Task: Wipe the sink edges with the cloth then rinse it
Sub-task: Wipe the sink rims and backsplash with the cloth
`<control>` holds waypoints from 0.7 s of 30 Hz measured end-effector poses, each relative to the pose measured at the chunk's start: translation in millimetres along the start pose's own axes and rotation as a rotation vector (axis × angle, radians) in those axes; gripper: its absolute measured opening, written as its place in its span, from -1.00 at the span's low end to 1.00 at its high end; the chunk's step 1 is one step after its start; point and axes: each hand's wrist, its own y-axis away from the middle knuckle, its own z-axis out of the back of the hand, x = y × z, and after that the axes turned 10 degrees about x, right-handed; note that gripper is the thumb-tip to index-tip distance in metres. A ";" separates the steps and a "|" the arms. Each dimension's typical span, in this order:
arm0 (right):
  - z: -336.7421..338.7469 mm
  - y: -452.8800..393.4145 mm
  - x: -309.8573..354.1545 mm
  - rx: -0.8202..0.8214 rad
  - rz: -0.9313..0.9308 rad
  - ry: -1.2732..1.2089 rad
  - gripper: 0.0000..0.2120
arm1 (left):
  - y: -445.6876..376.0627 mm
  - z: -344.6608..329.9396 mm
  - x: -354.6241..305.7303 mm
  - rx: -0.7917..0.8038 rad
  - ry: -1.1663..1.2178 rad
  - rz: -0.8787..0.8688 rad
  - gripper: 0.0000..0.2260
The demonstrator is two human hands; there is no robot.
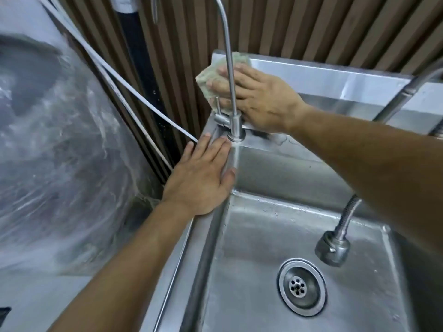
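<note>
Left hand [200, 180], fingers spread, is bracing on sink [211, 236] edge while right hand [256, 97], fingers flat, is pressing cloth [206, 79] into corner.

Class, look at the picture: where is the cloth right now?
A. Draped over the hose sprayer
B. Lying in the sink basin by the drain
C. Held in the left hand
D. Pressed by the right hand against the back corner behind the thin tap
D: the right hand presses the cloth flat behind the thin tap, at the sink corner.

Slim gooseneck tap [229, 68]; flexible hose sprayer [332, 248]; white cables [124, 80]; clear plastic sheeting [60, 152]; brown slatted wall [299, 25].
</note>
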 end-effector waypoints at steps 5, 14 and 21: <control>-5.1 52.5 47.4 -0.146 -0.888 -0.550 -0.47 | 5.4 3.4 -2.6 -0.011 -0.010 0.011 -0.37; -7.6 52.4 61.7 -0.347 -1.367 -0.847 -0.46 | 0.9 -1.1 2.7 -0.012 0.006 -0.020 -0.37; -4.3 -6.4 80.4 -0.428 -1.068 -0.703 -0.64 | -10.2 -4.6 6.1 -0.017 0.018 -0.028 -0.35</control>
